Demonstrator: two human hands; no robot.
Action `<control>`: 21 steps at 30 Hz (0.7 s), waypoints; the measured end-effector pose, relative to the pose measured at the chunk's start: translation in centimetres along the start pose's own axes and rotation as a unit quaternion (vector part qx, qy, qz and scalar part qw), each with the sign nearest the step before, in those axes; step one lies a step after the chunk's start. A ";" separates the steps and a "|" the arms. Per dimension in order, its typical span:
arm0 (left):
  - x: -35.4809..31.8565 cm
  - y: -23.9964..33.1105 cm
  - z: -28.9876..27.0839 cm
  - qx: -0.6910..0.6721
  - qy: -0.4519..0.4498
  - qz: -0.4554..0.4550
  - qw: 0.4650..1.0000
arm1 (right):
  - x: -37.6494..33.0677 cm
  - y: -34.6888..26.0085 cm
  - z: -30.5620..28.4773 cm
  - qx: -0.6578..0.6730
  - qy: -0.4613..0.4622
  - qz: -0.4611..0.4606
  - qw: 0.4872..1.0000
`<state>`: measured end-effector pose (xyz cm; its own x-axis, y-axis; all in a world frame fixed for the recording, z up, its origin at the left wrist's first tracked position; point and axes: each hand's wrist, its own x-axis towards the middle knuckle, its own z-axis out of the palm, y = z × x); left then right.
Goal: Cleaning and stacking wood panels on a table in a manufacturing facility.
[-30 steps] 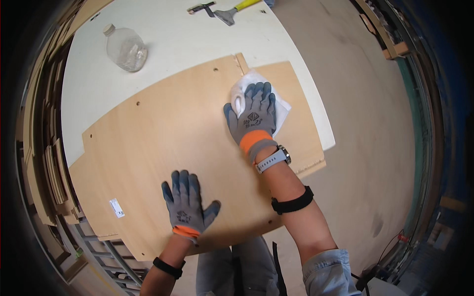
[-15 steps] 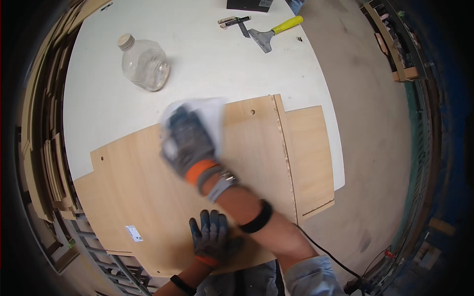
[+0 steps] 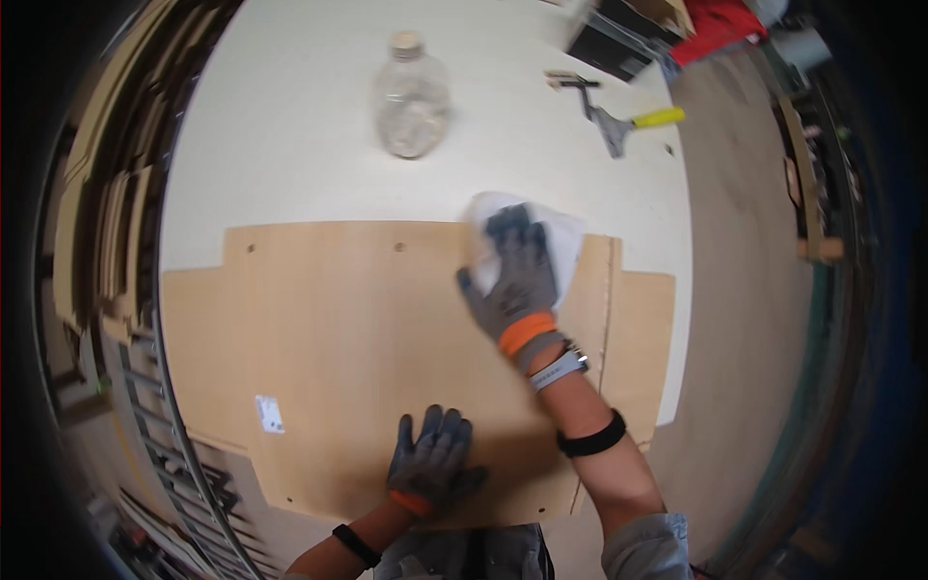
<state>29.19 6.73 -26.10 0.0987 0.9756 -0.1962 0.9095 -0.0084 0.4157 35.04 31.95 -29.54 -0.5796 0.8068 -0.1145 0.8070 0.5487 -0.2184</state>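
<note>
Your left hand point(image 3: 432, 462) lies spread on the near part of the wooden board point(image 3: 367, 338), whose long axis runs left to right. Farther right, your right hand point(image 3: 523, 278) rests flat, thumb out, on a white cloth point(image 3: 568, 242) that overlaps the board's far edge. Beyond, white counter point(image 3: 300, 184) separates that edge from the bottle point(image 3: 413, 108) and scraper point(image 3: 614, 129).

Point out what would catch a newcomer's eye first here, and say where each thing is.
First, probably, the gloved right hand with its orange cuff, spread over a white cloth near the far edge of the light wood panel. Then the yellow-handled scraper, lying at the far right of the white table, and the clear bottle beyond the panel's far edge.
</note>
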 end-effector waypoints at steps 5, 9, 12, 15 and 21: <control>-1.0 -0.5 1.1 -0.029 -0.026 0.000 0.999 | -3.8 -9.2 2.0 0.104 0.022 -0.286 0.952; -3.3 -1.8 1.5 -0.021 0.139 -0.107 0.984 | -3.3 -5.5 0.5 0.021 -0.065 -0.269 0.961; -7.4 -4.3 -1.2 -0.013 0.234 -0.349 0.907 | -0.5 1.4 -0.7 0.001 0.043 -0.139 0.989; -14.4 -8.9 0.5 0.050 0.231 -0.527 0.816 | 1.2 2.0 -0.7 -0.063 0.022 -0.071 0.995; -16.5 -10.1 0.7 0.051 0.204 -0.579 0.788 | -3.1 -4.8 -1.4 -0.138 -0.089 -0.068 0.984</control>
<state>18.69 -9.44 -27.69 -0.9400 0.3317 -0.0797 0.3246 0.9416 0.0901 33.13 27.15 -26.83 -0.6750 0.6841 -0.2763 0.7066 0.7071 0.0245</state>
